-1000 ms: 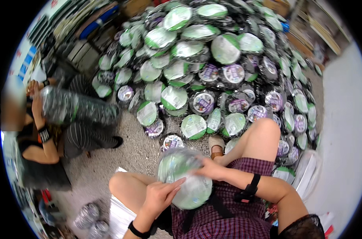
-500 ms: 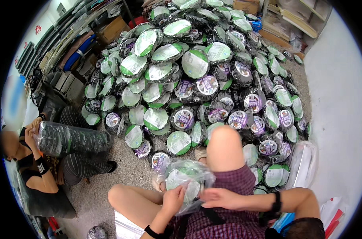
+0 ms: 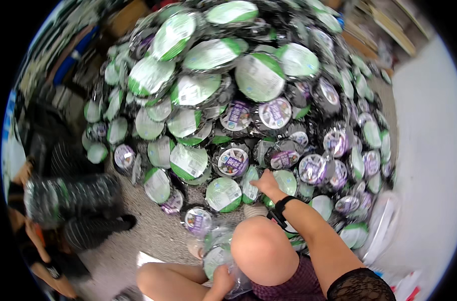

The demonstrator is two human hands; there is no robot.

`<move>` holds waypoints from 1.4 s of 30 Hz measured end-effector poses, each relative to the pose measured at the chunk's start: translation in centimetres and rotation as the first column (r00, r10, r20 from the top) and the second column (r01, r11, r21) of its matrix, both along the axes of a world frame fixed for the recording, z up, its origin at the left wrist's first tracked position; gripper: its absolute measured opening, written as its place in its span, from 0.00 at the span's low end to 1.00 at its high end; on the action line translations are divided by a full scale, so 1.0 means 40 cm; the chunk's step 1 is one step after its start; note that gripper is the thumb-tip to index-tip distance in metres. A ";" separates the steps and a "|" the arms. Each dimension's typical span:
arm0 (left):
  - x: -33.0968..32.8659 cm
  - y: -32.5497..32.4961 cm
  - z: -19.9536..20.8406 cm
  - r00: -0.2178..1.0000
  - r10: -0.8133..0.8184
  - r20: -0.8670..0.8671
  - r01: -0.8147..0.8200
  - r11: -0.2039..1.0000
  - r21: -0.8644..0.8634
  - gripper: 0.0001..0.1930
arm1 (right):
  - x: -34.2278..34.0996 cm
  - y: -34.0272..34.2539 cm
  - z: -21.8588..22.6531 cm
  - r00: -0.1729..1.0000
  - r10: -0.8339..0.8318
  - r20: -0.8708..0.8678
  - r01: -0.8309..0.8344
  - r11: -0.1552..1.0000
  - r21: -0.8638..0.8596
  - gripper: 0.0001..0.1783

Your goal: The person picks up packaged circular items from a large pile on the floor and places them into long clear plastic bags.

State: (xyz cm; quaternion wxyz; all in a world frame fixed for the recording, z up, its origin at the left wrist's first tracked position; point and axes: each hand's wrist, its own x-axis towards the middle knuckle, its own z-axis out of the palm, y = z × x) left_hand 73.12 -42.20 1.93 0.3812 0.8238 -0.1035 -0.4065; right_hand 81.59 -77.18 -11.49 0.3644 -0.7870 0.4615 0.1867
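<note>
My left hand (image 3: 222,282) is closed on a clear plastic bag (image 3: 241,283) between my knees, low in the view. Inside it a round package with a green and white label (image 3: 216,258) shows through. My right hand (image 3: 265,181) reaches forward past my raised knee to the near edge of a large heap. Its fingers close at the edge of a tilted round package (image 3: 249,184), wrapped in shiny film with a green and white label; the fingertips are partly hidden. Just left lies another green-labelled round package (image 3: 223,194), and above it one with a purple and white label (image 3: 232,161).
The heap of round packages (image 3: 193,90) fills the middle and back. At the left a seated person holds a long clear bag of stacked dark packages (image 3: 70,198). A white wall (image 3: 429,150) bounds the right, with shelves (image 3: 389,25) behind. Speckled floor (image 3: 153,226) lies between us.
My right hand has left the plastic bag and moved forward to the heap. My left hand still holds the bag, now lower in view. The view has tilted and come closer to the heap.
</note>
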 end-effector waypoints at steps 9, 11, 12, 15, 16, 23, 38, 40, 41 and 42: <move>0.086 -0.099 0.081 0.986 -0.162 0.035 0.163 0.987 -0.011 0.10 | -0.314 -0.025 0.061 0.987 -0.068 0.147 0.134 0.851 -0.508 0.39; 0.058 -0.111 0.066 0.979 -0.188 0.083 0.193 0.979 -0.062 0.11 | -0.372 -0.092 -0.078 0.871 -0.404 0.280 0.457 0.876 -0.154 0.38; 0.044 -0.109 0.045 0.975 -0.209 0.081 0.214 0.975 -0.066 0.11 | -0.408 -0.100 -0.112 0.656 -0.706 0.266 0.657 0.708 0.259 0.38; 0.014 -0.046 -0.009 0.926 -0.341 0.159 0.322 0.937 0.133 0.13 | -0.310 -0.015 -0.007 0.594 -0.804 -0.021 0.733 0.530 0.427 0.32; 0.023 -0.060 0.000 0.951 -0.267 0.154 0.264 0.964 0.042 0.12 | -0.316 -0.043 0.018 0.626 -0.773 -0.105 0.687 0.483 0.544 0.30; -0.030 -0.027 -0.007 0.985 0.036 0.169 0.011 0.963 -0.269 0.08 | -0.326 -0.072 0.004 0.619 -0.777 0.113 0.329 0.387 0.861 0.39; -0.018 0.053 0.150 0.953 -0.124 0.276 0.126 0.992 0.013 0.12 | -0.660 0.093 0.078 0.419 -0.906 -0.057 0.393 0.124 0.911 0.33; -0.021 0.050 0.219 0.929 -0.019 0.369 0.044 0.997 -0.058 0.12 | -0.699 0.027 0.180 0.473 -0.881 0.028 0.303 0.192 0.934 0.32; -0.009 0.020 0.269 0.980 0.103 0.170 -0.081 0.988 -0.132 0.13 | -0.733 -0.035 0.204 0.406 -0.905 0.127 0.275 0.253 0.928 0.31; 0.003 0.012 0.310 0.974 0.222 -0.044 -0.226 0.956 -0.186 0.15 | -0.727 -0.058 0.282 0.316 -0.919 0.236 0.131 0.289 0.948 0.33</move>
